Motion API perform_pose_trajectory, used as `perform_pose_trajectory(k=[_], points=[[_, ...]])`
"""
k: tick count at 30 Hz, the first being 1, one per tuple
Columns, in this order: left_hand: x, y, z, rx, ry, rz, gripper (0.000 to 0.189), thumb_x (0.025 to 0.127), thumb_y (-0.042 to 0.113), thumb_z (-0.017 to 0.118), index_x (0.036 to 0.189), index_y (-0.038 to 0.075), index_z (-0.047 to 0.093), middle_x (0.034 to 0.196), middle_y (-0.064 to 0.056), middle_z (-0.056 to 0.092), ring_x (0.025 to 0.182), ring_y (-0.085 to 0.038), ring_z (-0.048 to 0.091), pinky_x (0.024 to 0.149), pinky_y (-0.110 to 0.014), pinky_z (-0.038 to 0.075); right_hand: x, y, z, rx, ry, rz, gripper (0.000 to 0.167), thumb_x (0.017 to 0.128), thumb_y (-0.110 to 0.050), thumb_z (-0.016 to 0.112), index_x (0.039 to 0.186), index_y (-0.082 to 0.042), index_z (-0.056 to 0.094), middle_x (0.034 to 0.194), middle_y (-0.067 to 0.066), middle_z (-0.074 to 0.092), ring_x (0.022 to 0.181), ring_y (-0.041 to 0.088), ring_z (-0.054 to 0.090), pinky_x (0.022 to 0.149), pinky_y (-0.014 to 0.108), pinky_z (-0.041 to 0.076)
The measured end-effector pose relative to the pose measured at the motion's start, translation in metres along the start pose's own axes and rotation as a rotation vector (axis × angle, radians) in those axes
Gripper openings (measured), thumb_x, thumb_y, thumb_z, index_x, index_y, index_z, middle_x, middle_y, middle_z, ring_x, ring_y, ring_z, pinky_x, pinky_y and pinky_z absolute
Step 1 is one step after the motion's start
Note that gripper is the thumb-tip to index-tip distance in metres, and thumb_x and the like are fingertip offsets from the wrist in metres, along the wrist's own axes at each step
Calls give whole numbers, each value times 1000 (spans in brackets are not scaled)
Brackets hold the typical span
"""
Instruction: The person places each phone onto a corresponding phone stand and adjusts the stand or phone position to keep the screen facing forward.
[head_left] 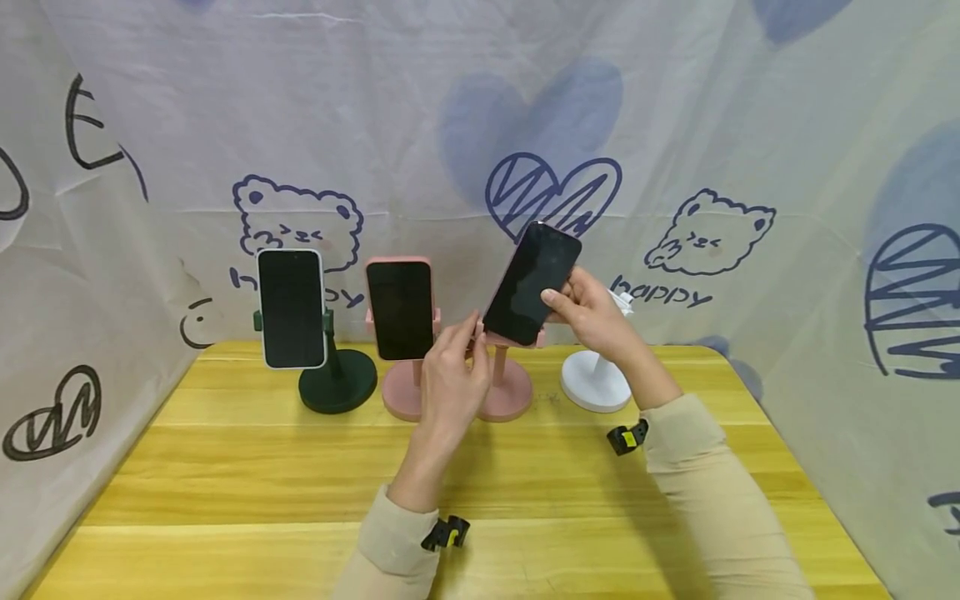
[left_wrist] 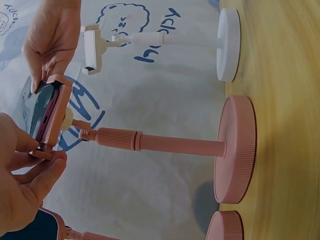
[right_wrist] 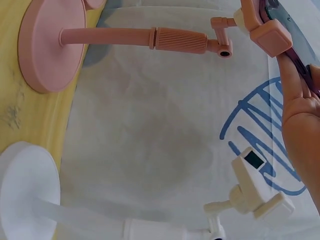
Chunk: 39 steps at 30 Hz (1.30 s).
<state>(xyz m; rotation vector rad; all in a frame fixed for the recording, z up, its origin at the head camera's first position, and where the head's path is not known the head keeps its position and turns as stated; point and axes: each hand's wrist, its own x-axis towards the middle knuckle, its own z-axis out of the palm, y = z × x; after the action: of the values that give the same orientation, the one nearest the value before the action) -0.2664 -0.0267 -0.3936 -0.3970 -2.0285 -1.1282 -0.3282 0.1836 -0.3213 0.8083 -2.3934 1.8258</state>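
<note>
A black-screened smartphone point(head_left: 528, 279) leans tilted to the right in the clamp of a pink phone stand point(head_left: 512, 392). My right hand point(head_left: 594, 315) grips the phone by its right edge, thumb over the screen and fingers behind. At the clamp's other end, my left hand point(head_left: 452, 379) pinches the clamp arm between thumb and fingers, as the left wrist view shows. There the phone's lower edge lies along the pink clamp point(left_wrist: 61, 107), between its two arms. From the right wrist, one clamp arm point(right_wrist: 271, 37) sits close beside my right fingers.
Left of my hands, a second pink stand point(head_left: 401, 390) and a dark green stand point(head_left: 337, 382) each hold an upright phone. A white stand point(head_left: 596, 382) with a bare clamp stands at the right. All are near the back of the wooden table point(head_left: 262, 483), before a printed curtain.
</note>
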Motion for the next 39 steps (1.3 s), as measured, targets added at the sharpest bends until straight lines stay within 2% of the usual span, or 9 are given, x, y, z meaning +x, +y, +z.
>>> perform_pose_trajectory(k=[8, 14, 17, 20, 24, 30, 34, 37, 39], points=[[-1, 1, -1, 10, -14, -7, 33, 104, 6, 63, 135, -5, 66, 116, -24, 69, 93, -30, 72, 78, -38, 63, 7, -8, 0, -94, -66, 33, 35, 107, -2, 55, 139, 7, 46, 113, 27, 69, 103, 21, 74, 88, 36, 62], [-2, 2, 0, -16, -34, -41, 33, 105, 7, 62, 135, -6, 65, 117, -24, 68, 99, -32, 72, 84, -40, 63, 12, -15, -1, -142, -130, 45, 39, 106, -1, 55, 143, 8, 44, 121, 28, 69, 107, 30, 73, 90, 40, 61], [-1, 2, 0, -59, -39, -77, 33, 104, 8, 62, 134, -5, 66, 115, -22, 69, 99, -32, 72, 84, -40, 63, 13, -18, -1, -152, -130, 65, 41, 107, -3, 55, 145, 6, 44, 123, 26, 69, 107, 33, 73, 92, 42, 61], [1, 2, 0, -117, -35, -116, 32, 104, 9, 64, 132, -5, 67, 113, -21, 69, 99, -31, 73, 85, -39, 63, 13, -19, 0, -144, -89, 98, 39, 108, -7, 55, 145, 3, 46, 122, 25, 70, 103, 26, 74, 92, 40, 61], [4, 4, 1, -160, -43, -157, 31, 104, 11, 64, 132, -4, 67, 115, -20, 69, 100, -30, 73, 86, -38, 62, 13, -19, 4, -78, 10, 107, 41, 105, -8, 58, 144, 3, 49, 118, 22, 71, 95, 15, 73, 87, 35, 62], [3, 7, 1, -204, -59, -237, 32, 103, 11, 66, 132, -1, 67, 117, -18, 70, 100, -29, 73, 87, -37, 62, 12, -20, 12, 38, 221, 77, 41, 107, -15, 60, 142, 4, 53, 102, 2, 72, 89, 9, 70, 78, 31, 64], [3, 7, 1, -218, -51, -254, 32, 102, 9, 68, 132, -2, 68, 117, -18, 71, 99, -28, 73, 87, -36, 62, 12, -23, 15, 22, 338, 48, 42, 108, -16, 59, 144, 4, 55, 109, 15, 72, 84, 7, 71, 73, 28, 63], [2, 7, 0, -228, -50, -268, 32, 102, 9, 68, 132, -1, 68, 118, -17, 71, 100, -28, 73, 87, -36, 62, 13, -24, 17, -6, 363, 32, 41, 107, -14, 60, 144, 2, 58, 116, 26, 70, 81, 8, 71, 70, 27, 63], [3, 7, -1, -245, -59, -290, 32, 103, 11, 67, 133, -1, 67, 119, -16, 71, 102, -28, 72, 89, -38, 62, 13, -24, 17, -22, 362, 27, 40, 106, -13, 62, 143, 1, 60, 116, 26, 71, 80, 8, 71, 69, 27, 63]])
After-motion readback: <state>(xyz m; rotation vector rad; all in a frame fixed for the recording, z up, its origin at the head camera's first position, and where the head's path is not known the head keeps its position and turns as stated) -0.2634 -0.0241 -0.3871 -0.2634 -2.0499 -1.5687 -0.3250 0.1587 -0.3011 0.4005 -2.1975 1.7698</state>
